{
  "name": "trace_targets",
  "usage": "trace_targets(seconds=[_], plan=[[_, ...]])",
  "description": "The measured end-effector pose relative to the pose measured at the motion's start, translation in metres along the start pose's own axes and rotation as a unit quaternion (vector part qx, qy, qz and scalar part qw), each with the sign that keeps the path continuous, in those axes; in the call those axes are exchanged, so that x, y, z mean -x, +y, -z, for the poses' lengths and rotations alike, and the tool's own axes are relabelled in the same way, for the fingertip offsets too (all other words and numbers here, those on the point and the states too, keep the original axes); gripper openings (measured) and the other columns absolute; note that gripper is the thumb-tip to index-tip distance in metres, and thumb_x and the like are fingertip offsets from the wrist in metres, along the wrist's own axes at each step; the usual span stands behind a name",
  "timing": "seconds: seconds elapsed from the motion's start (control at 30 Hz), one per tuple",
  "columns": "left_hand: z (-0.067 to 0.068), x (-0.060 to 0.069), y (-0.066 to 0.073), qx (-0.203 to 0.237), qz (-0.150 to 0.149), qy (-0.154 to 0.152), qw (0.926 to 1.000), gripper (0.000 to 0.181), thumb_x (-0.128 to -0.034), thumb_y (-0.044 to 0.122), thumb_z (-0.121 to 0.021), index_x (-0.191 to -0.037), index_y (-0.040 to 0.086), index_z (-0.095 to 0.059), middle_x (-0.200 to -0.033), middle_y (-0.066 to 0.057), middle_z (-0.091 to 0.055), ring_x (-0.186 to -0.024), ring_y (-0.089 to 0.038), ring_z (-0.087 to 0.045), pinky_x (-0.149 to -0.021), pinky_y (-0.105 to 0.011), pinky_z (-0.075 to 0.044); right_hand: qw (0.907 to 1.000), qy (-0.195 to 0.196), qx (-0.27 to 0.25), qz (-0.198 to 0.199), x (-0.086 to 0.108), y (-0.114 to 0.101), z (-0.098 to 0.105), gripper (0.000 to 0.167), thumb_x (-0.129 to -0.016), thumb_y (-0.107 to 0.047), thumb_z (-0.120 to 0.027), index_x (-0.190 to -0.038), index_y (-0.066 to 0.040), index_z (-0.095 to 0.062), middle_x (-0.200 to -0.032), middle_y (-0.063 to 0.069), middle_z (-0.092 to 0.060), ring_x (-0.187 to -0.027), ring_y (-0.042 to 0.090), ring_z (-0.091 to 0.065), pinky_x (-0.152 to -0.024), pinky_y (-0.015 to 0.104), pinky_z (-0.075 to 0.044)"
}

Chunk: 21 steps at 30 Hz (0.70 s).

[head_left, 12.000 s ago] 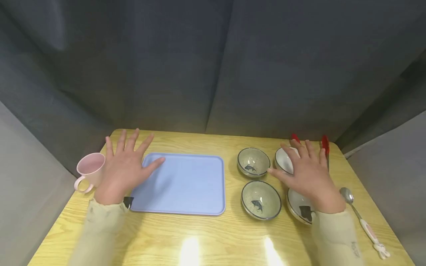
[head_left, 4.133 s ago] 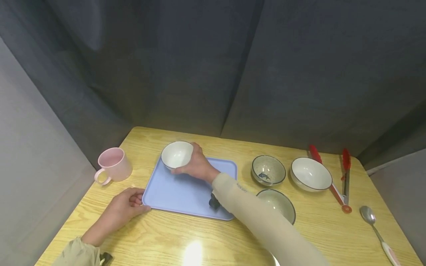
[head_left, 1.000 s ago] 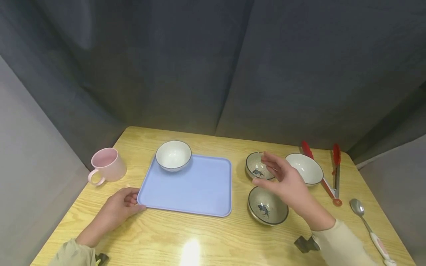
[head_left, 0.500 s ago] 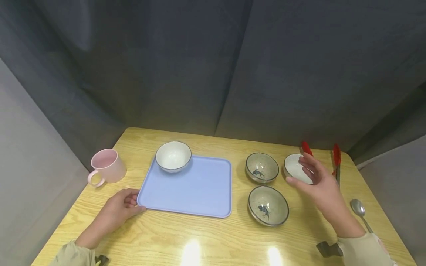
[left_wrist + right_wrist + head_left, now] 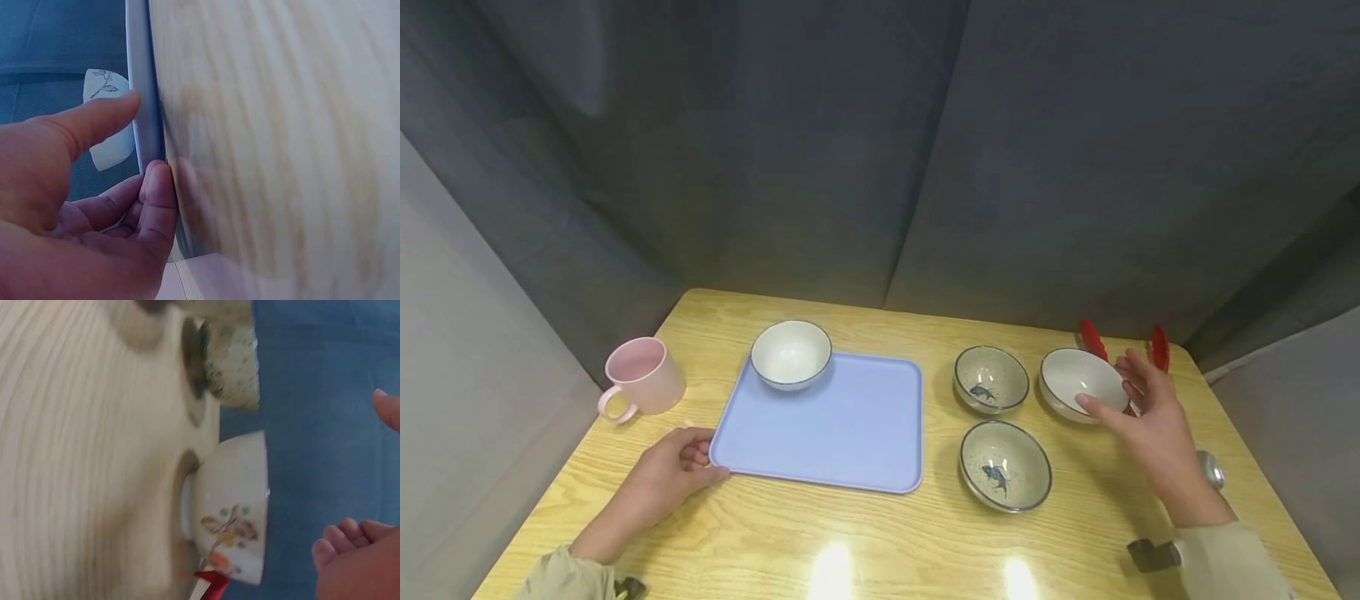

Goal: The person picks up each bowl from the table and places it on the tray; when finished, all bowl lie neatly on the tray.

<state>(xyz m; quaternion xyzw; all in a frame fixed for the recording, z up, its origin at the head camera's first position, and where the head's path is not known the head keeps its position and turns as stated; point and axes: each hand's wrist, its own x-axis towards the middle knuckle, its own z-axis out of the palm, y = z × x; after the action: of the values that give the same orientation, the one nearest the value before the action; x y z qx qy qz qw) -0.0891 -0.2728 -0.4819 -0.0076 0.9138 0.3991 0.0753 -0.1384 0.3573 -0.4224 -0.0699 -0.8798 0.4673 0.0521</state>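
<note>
Head view: white bowl (image 5: 1078, 381) at far right, beside right hand (image 5: 1156, 429) with empty, relaxed fingers; near-left corner of tray (image 5: 831, 433) pinched in left hand (image 5: 662, 468). Best straddle rim evenly, lift level, clear red tongs (image 5: 1160, 348).

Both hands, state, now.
Left hand: closed, holding the blue tray at its near left corner.
Right hand: open, holding nothing, near the white bowl off the tray.

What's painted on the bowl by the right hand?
The white bowl has leafy brown, green and orange decoration, clearest in the right wrist view.
</note>
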Motion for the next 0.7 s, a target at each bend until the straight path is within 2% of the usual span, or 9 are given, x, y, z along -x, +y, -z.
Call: trace_targets(seconds=[0.1,0.2,0.27,0.3,0.33,0.37,0.43,0.5,0.7], plan=[[0.000,0.000,0.000,0.000,0.002,0.000,1.0000,0.067,-0.0913,0.019,-0.095,-0.144,-0.011,-0.065,-0.117,-0.014,-0.073,-0.098,-0.015,-0.068,-0.079,-0.019,-0.060,0.9999,0.008,-0.003,0.006,-0.003,0.006,-0.001,0.109,-0.105,-0.032,-0.081,-0.181,-0.012,-0.006,-0.183,0.027,-0.022,-0.168,0.053,-0.025,-0.138,0.065,-0.022],[-0.001,-0.001,-0.001,-0.004,0.004,0.001,1.0000,0.067,-0.0913,0.019,-0.095,-0.144,-0.011,-0.065,-0.117,-0.014,-0.073,-0.098,-0.015,-0.067,-0.079,-0.019,-0.060,0.9998,0.013,0.000,0.014,-0.007,0.013,-0.001,0.111,-0.105,-0.031,-0.082,-0.181,-0.011,-0.004,-0.184,0.027,-0.019,-0.170,0.051,-0.021,-0.142,0.035,-0.021],[-0.001,-0.001,-0.001,-0.005,0.005,0.003,1.0000,0.067,-0.0911,0.018,-0.095,-0.144,-0.011,-0.065,-0.118,-0.014,-0.074,-0.098,-0.015,-0.068,-0.080,-0.019,-0.060,0.9997,0.014,0.000,0.019,-0.010,0.018,-0.001,0.112,-0.105,-0.031,-0.082,-0.181,-0.011,-0.003,-0.184,0.027,-0.018,-0.171,0.051,-0.019,-0.136,0.013,-0.019],[-0.001,-0.001,-0.001,-0.006,0.003,0.004,1.0000,0.067,-0.0911,0.018,-0.095,-0.144,-0.011,-0.064,-0.118,-0.014,-0.074,-0.099,-0.016,-0.068,-0.079,-0.019,-0.060,0.9997,0.015,0.001,0.019,-0.011,0.021,-0.001,0.112,-0.105,-0.031,-0.082,-0.181,-0.010,-0.002,-0.184,0.027,-0.017,-0.171,0.050,-0.019,-0.134,0.010,-0.019],[-0.001,-0.001,-0.001,-0.006,0.002,0.005,1.0000,0.068,-0.0910,0.018,-0.095,-0.144,-0.012,-0.064,-0.118,-0.015,-0.074,-0.099,-0.016,-0.068,-0.079,-0.019,-0.060,0.9997,0.015,0.000,0.018,-0.013,0.024,-0.001,0.113,-0.104,-0.030,-0.082,-0.181,-0.010,-0.001,-0.184,0.027,-0.017,-0.171,0.051,-0.019,-0.135,0.011,-0.019],[-0.001,-0.001,-0.001,-0.007,0.001,0.005,1.0000,0.068,-0.0911,0.018,-0.095,-0.144,-0.012,-0.064,-0.118,-0.015,-0.074,-0.099,-0.017,-0.069,-0.079,-0.019,-0.061,0.9998,0.015,-0.003,0.016,-0.015,0.026,-0.001,0.113,-0.104,-0.031,-0.082,-0.180,-0.009,-0.001,-0.184,0.028,-0.015,-0.171,0.051,-0.018,-0.139,0.019,-0.019],[0.000,-0.001,0.000,-0.007,0.001,0.006,1.0000,0.068,-0.0912,0.018,-0.095,-0.144,-0.012,-0.064,-0.118,-0.015,-0.074,-0.100,-0.017,-0.069,-0.079,-0.019,-0.060,0.9999,0.013,-0.005,0.010,-0.018,0.032,-0.001,0.115,-0.105,-0.031,-0.082,-0.180,-0.008,0.001,-0.184,0.029,-0.013,-0.171,0.052,-0.016,-0.144,0.042,-0.018],[0.000,-0.001,0.000,-0.006,0.002,0.005,1.0000,0.068,-0.0913,0.018,-0.094,-0.144,-0.012,-0.064,-0.118,-0.015,-0.074,-0.100,-0.017,-0.069,-0.079,-0.019,-0.060,0.9999,0.011,-0.008,-0.001,-0.021,0.036,-0.001,0.117,-0.104,-0.033,-0.082,-0.180,-0.008,0.003,-0.184,0.030,-0.010,-0.171,0.053,-0.014,-0.140,0.064,-0.017],[-0.001,0.000,0.000,-0.002,0.001,0.003,1.0000,0.068,-0.0916,0.018,-0.094,-0.144,-0.012,-0.064,-0.118,-0.015,-0.074,-0.099,-0.016,-0.068,-0.080,-0.019,-0.060,0.9996,0.003,-0.017,-0.022,-0.026,0.045,-0.002,0.123,-0.103,-0.034,-0.083,-0.179,-0.010,0.010,-0.185,0.028,0.001,-0.172,0.054,-0.007,-0.135,0.073,-0.019]])
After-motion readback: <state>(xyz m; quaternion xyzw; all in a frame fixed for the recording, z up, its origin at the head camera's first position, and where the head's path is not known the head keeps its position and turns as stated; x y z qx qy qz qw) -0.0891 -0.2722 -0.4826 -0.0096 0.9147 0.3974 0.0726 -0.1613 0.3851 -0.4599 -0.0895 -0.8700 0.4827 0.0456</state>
